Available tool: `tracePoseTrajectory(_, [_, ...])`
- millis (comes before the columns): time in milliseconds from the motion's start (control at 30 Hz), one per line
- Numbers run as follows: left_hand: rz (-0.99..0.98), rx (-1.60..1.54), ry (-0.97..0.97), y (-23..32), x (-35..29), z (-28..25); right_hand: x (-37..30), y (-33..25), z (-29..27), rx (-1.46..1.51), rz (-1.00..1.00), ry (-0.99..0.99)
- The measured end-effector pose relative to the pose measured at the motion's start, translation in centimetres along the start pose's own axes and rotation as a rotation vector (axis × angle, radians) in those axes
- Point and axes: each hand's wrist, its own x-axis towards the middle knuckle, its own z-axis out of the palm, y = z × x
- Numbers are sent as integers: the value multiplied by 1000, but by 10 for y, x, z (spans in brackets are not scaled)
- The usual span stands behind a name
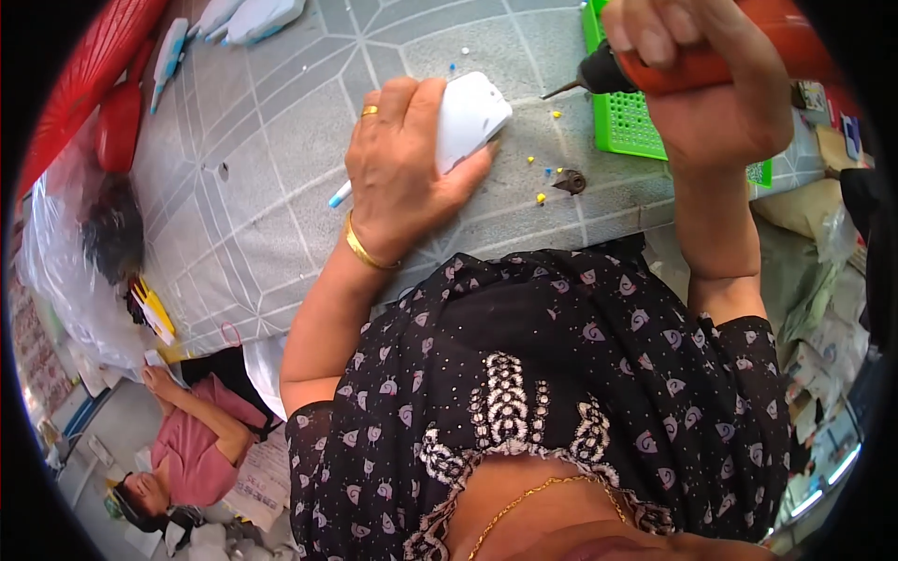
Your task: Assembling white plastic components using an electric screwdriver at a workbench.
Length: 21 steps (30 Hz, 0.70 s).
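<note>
My left hand (pixel 398 164) is closed round a white plastic casing (pixel 470 114), pressing it to the patterned tabletop (pixel 267 192). A narrow end with a blue tip (pixel 339 195) pokes out below that hand. Up at the right, my right hand (pixel 706 98) grips a red electric screwdriver (pixel 692 65) with a black nose. Its thin metal bit (pixel 562 90) points left toward the casing, apart from it. Small yellow bits (pixel 542 198) and blue ones lie scattered on the table between my hands, beside a small dark brown piece (pixel 570 181).
A green perforated basket (pixel 631 126) stands behind my right hand. More white and blue plastic pieces (pixel 265 19) lie at the far left, near a red container (pixel 120 126). Clear plastic bags (pixel 61 252) hang by the left edge. Another person (pixel 201 435) sits at lower left.
</note>
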Motion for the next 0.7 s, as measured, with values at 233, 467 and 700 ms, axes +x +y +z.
tracePoseTrajectory(233, [10, 12, 16, -1, 0, 0, 6, 40, -14, 115, -212, -476])
tracePoseTrajectory(467, [4, 17, 22, -2, -1, 0, 6, 47, -6, 93, -238, -483])
tracePoseTrajectory(700, [12, 17, 31, -3, -3, 1, 7, 53, -3, 106, -211, -480])
